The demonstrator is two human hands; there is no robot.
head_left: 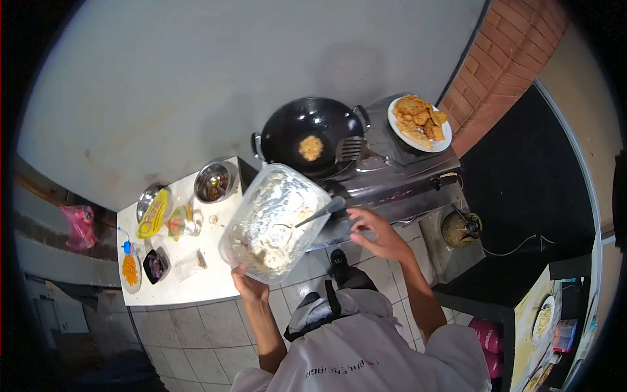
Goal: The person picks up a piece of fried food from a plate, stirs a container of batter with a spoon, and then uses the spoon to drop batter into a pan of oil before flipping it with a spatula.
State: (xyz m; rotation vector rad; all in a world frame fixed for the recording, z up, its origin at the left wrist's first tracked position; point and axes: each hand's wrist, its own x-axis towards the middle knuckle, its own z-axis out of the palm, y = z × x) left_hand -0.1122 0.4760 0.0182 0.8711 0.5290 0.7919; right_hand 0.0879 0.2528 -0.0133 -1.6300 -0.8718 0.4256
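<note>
My left hand [250, 283] grips the lower left corner of a clear plastic tub [238, 228] with pale batter smeared inside. A spoon [320, 212] leans in the tub, its handle over the right rim. Just right of that handle, my right hand [372, 232] is open, fingers apart, holding nothing. Beyond the tub, a black wok [287, 124] sits on the stove with one golden fritter [311, 148] in it. A slotted spatula [350, 149] rests across the wok's right rim.
A plate [445, 138] of fried pieces stands right of the wok. On the white table [176, 287] at left are a metal bowl [213, 181], a yellow packet [153, 214], a dark bowl [155, 266] and a plate of orange bits [130, 269]. A pot [457, 230] stands lower right.
</note>
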